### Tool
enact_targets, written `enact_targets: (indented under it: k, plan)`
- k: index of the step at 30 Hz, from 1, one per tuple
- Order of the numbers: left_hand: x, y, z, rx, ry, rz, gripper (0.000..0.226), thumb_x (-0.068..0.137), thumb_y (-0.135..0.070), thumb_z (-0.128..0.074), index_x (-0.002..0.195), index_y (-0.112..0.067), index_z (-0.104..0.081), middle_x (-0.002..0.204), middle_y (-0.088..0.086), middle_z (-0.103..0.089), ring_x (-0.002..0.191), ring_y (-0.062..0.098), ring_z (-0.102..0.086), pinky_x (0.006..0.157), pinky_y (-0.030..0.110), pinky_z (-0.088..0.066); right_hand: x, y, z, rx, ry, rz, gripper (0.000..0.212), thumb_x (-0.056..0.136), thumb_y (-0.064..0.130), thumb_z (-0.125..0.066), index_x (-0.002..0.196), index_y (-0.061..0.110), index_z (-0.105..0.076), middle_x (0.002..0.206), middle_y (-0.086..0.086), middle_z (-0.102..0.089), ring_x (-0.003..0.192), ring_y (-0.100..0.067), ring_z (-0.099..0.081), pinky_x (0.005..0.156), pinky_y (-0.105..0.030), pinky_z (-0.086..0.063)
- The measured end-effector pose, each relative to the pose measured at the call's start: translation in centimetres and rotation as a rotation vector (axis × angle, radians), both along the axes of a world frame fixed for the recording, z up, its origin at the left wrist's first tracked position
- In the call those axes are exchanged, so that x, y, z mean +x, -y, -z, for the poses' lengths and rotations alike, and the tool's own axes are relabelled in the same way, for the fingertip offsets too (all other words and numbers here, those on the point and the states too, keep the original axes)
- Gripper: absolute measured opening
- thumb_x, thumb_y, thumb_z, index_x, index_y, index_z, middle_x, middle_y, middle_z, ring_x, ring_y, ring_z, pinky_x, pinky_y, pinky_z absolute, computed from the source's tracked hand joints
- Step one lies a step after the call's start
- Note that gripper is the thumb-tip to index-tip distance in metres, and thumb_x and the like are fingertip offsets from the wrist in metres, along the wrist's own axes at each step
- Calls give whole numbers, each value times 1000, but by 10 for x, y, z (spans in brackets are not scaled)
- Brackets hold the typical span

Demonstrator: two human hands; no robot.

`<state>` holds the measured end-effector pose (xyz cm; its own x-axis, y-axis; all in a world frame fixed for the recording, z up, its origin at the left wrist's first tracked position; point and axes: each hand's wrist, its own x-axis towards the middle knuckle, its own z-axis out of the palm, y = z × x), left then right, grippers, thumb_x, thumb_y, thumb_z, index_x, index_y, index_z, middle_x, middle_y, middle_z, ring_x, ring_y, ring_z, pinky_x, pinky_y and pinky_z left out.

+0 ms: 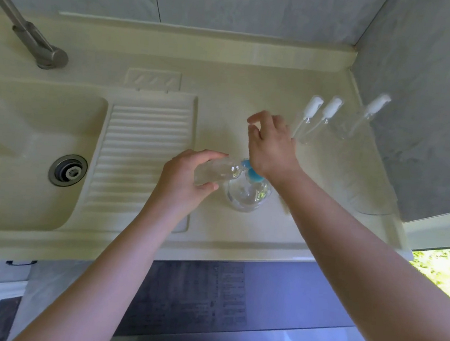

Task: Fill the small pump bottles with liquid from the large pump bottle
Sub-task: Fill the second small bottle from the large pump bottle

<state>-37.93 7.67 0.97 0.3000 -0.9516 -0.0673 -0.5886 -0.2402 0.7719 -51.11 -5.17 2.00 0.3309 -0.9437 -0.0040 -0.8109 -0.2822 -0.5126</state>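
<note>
Head view: left hand [187,176] grips a clear small bottle [214,170]; right hand [269,144] presses the blue pump [251,170], fingers relaxed.

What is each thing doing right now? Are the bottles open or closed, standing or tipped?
Small bottle: uncapped, tipped sideways, held by left hand.
Large pump bottle: upright, blue pump under right hand.
Three capped small bottles: standing by the wall.
Tap: no water running.
Sink: looks dry.

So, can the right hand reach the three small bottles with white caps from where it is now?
Probably yes: the right hand is beside the three small bottles, holding nothing, and nothing lies between them.
</note>
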Motion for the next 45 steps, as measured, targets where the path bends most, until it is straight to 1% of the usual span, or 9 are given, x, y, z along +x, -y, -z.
enact_targets:
  k: [5,11,13,18,22,29,35,40,45]
  plan:
    - [2,6,-2,6,13,23,54,75,-9,-78,118,-39,-66,111,-9,-62,105,7,-56,84,4,-32,1,7,-5,-12,3,-9,33,104,36,-37,132,27,-51,144,-3,-44,129,-27,-39,102,-40,-28]
    - [4,6,1,19,6,22,56,74,-8,-79,119,-40,-65,117,-12,-62,109,4,-55,84,-5,-27,1,3,2,103,-11,-20,32,104,32,-32,130,26,-50,132,-5,-55,124,-31,-41,98,-41,-29]
    - [4,7,2,34,-9,23,56,74,-8,-79,118,-40,-65,118,-12,-62,108,3,-55,83,-6,-28,2,3,2,60,-41,-26,34,104,34,-32,132,26,-49,131,-4,-56,125,-29,-41,100,-42,-28]
    - [5,8,1,22,-47,20,54,75,-8,-79,118,-39,-66,118,-15,-62,108,-1,-53,85,-6,-28,3,11,-11,-60,-12,-41,34,104,37,-33,132,26,-49,132,0,-58,125,-28,-42,100,-42,-28]
    - [6,6,3,30,-75,21,56,74,-8,-79,119,-40,-66,121,-15,-63,111,-1,-54,87,-5,-29,3,2,2,6,-20,-44,34,104,33,-29,131,25,-48,126,0,-61,123,-29,-42,100,-43,-28]
    - [7,6,6,25,-126,25,55,74,-10,-80,119,-39,-66,121,-20,-63,113,-4,-54,97,9,-37,3,12,-7,32,20,-50,37,104,40,-32,136,27,-45,134,3,-59,128,-28,-40,104,-43,-27]
    - [6,7,4,35,-88,25,57,75,-8,-79,118,-42,-65,121,-14,-63,112,-1,-54,87,-4,-29,2,6,2,26,-24,-27,38,104,39,-30,137,27,-43,133,2,-58,126,-29,-42,102,-42,-27]
    - [6,5,5,32,-105,12,55,75,-9,-79,119,-40,-65,121,-15,-63,112,1,-55,91,6,-34,2,11,-5,-54,-20,-32,38,103,41,-32,136,28,-45,133,2,-59,124,-29,-43,101,-42,-28]
    - [3,5,8,42,-93,11,55,75,-9,-79,119,-40,-65,120,-15,-63,113,1,-55,90,2,-32,2,5,3,-52,-107,-66,37,104,38,-28,134,30,-47,131,2,-59,121,-28,-44,98,-42,-29]
